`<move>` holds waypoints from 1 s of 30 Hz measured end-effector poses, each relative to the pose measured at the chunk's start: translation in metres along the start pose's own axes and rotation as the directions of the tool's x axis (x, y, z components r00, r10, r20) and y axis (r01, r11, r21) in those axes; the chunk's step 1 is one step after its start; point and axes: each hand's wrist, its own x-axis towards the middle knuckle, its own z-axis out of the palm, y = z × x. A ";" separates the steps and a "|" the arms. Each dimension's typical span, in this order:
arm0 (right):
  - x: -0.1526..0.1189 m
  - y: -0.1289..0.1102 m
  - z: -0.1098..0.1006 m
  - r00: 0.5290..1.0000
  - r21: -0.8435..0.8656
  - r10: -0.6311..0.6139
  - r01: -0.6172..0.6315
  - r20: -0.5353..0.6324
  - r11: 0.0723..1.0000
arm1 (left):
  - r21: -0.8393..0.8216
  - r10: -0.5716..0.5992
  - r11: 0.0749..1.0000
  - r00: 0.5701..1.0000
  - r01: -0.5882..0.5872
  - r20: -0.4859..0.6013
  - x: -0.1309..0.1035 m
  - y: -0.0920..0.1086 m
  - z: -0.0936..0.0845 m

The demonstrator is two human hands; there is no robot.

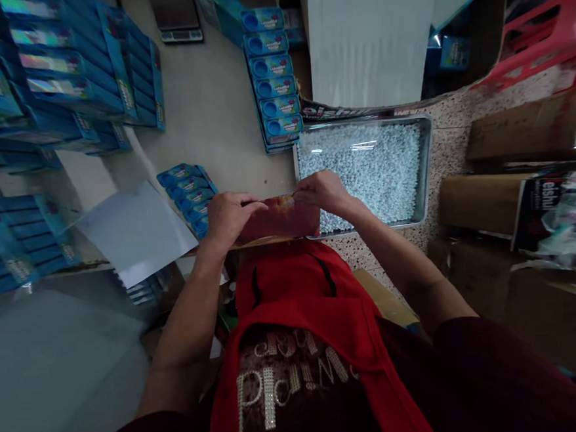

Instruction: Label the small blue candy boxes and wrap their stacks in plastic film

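Note:
At the table's front edge, both hands grip a flat, shiny dark red piece (281, 222) with an orange glare along its top; whether it is a pouch or a sheet I cannot tell. My left hand (229, 217) is closed on its left end, thumb along the top edge. The fingers of my right hand (324, 191) pinch its upper right corner. Right beside that hand lies a metal tray (430, 173) full of small pale blue pellets (368, 171). Left of my left hand stands a short row of small blue boxes (190, 190).
A column of blue boxes (275, 85) runs along the table (201, 103). Stacked blue packs (70, 60) fill the left side, near a white sheet (131, 230) and a scale (178, 16). Cardboard boxes (484, 205) and a red crate (541, 34) stand on the right.

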 end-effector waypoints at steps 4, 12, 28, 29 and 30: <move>0.006 0.026 -0.011 0.986 0.309 0.165 -0.159 0.005 0.938 | -0.039 -0.107 0.993 0.992 0.109 0.062 0.004 -0.017 -0.020; -0.008 0.074 -0.019 0.946 0.654 0.319 -0.271 0.048 0.706 | -0.575 -0.345 0.754 0.936 0.318 0.065 0.006 -0.025 0.027; -0.017 0.053 -0.001 0.963 -0.037 0.133 -0.145 -0.233 0.989 | -0.654 -0.020 0.751 0.993 0.091 0.116 -0.005 -0.035 0.050; -0.016 0.055 -0.001 0.964 -0.073 0.151 -0.170 -0.220 0.983 | -0.658 -0.043 0.743 0.990 0.122 0.136 -0.005 -0.038 0.051; -0.016 0.057 0.000 0.962 -0.107 0.171 -0.197 -0.214 0.974 | -0.666 -0.067 0.730 0.986 0.154 0.155 -0.005 -0.042 0.051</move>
